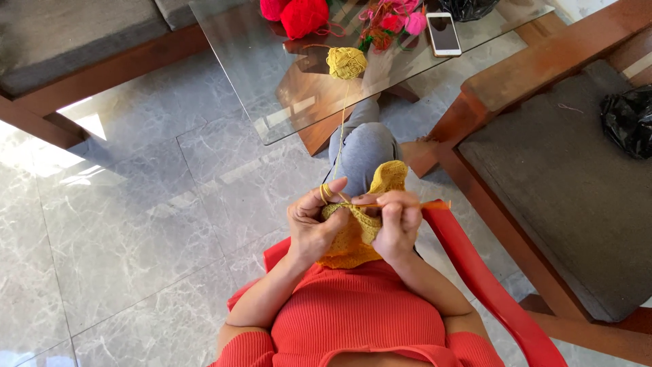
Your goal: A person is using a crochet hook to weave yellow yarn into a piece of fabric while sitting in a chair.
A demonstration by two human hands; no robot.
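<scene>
A piece of yellow crochet work (360,228) hangs between both hands over my lap. My left hand (312,224) pinches its left edge, and yellow yarn is wound around the raised index finger. My right hand (397,228) grips an orange crochet hook (407,204) that lies crosswise with its tip in the top of the work. A strand of yarn (339,129) runs up from my left finger to a yellow yarn ball (346,62) on the glass table (244,61).
Red yarn balls (302,15), pink and red yarn flowers (394,20) and a white phone (443,32) lie on the glass table. A wooden seat with a grey cushion (557,177) and a black bag (628,119) stands at the right. I sit on a red chair (475,272) over grey marble floor (122,224).
</scene>
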